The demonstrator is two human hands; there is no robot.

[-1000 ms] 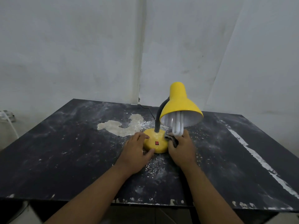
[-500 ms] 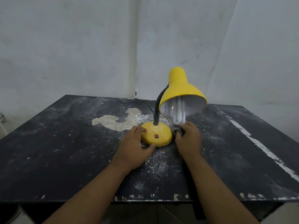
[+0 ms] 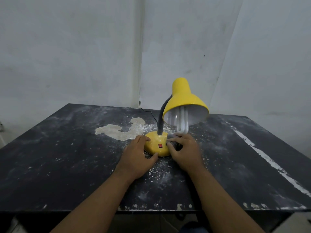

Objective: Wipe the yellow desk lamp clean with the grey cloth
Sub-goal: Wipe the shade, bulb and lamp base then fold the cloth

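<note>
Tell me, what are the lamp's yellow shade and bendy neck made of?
The shade looks like glossy painted metal, maybe hard plastic: smooth, with bright glints. The neck seems a flexible tube with a dull grey covering, curved in an arc; its texture is too blurred to tell.

No text, label, brand, number or sign can be read anywhere in view. Red rocker switch (image 3: pixel 160 145) on the base of the yellow desk lamp (image 3: pixel 183 100), at 6 o'clock from the neck: any mark on it is too small to make out.
</note>
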